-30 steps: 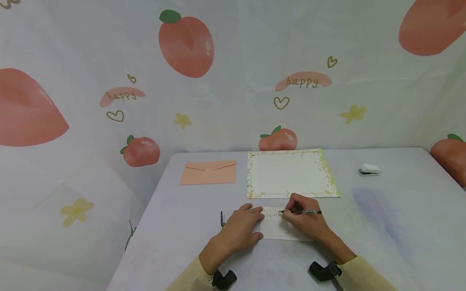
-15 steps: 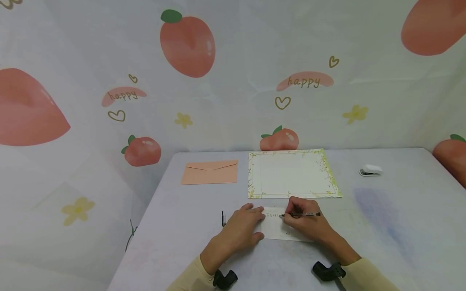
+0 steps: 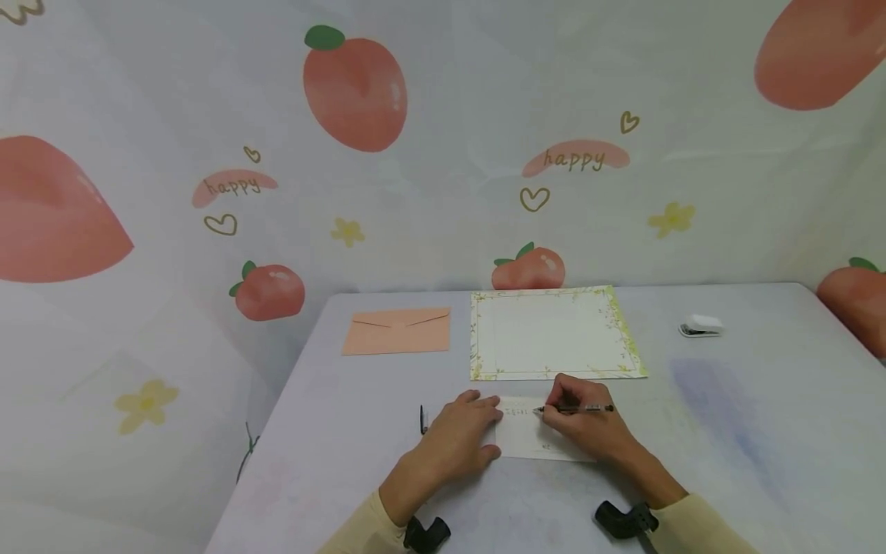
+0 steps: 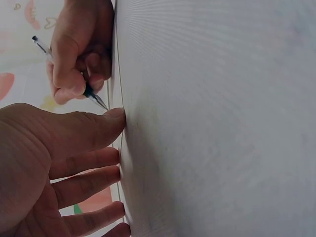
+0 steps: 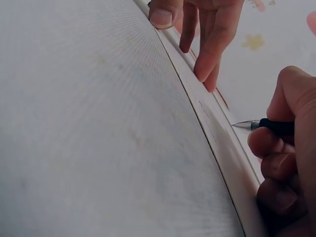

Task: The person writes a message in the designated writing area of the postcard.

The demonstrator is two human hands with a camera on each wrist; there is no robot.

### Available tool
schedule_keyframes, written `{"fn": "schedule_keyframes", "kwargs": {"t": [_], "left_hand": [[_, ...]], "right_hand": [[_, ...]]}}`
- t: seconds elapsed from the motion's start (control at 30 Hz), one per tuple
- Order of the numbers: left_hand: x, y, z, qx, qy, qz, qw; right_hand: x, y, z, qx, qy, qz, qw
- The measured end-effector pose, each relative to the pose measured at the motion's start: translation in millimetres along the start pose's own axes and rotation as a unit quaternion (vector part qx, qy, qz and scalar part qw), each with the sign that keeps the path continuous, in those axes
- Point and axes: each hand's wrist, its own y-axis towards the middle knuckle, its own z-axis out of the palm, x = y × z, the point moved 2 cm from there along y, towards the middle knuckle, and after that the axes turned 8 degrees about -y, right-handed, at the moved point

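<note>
A small white card (image 3: 519,438) with a line of handwriting near its top lies before me on the table. My right hand (image 3: 587,419) pinches a pen (image 3: 588,408) between thumb and fingers, its tip at the end of that line. In the right wrist view, the metal point of the pen (image 5: 244,124) shows close over the card (image 5: 217,133). My left hand (image 3: 457,435) rests at the left edge of the card, fingers spread and fairly straight. The left wrist view shows the fingertips of this hand (image 4: 74,163) against the tabletop.
A dark pen cap (image 3: 423,419) lies just left of my left hand. Farther back are a peach-coloured envelope (image 3: 398,337) and a large sheet with a floral border (image 3: 554,335). A small white stapler (image 3: 701,325) stands at the back right of the table (image 3: 727,462).
The right hand and pen tip have shifted very slightly rightward and toward me along the handwritten line. The left hand keeps its place on the card.
</note>
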Motion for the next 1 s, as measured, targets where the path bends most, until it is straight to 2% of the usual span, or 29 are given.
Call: {"fn": "schedule_keyframes", "kwargs": {"t": [0.13, 0.37, 0.63, 1.0], "left_hand": [[0.5, -0.3, 0.4, 0.002, 0.002, -0.001, 1.0000], [0.7, -0.8, -0.1, -0.002, 0.003, 0.002, 1.0000], [0.5, -0.3, 0.8, -0.005, 0.006, 0.006, 0.9999], [0.2, -0.3, 1.0, -0.006, 0.010, 0.007, 0.9999]], "right_hand": [[-0.8, -0.5, 1.6, 0.011, 0.004, -0.003, 0.9999], [1.3, 0.4, 3.2, 0.018, -0.022, -0.019, 0.9994], [1.2, -0.1, 1.3, 0.002, -0.030, -0.026, 0.9992], [-0.4, -0.2, 2.3, 0.001, -0.032, -0.033, 0.9989]]}}
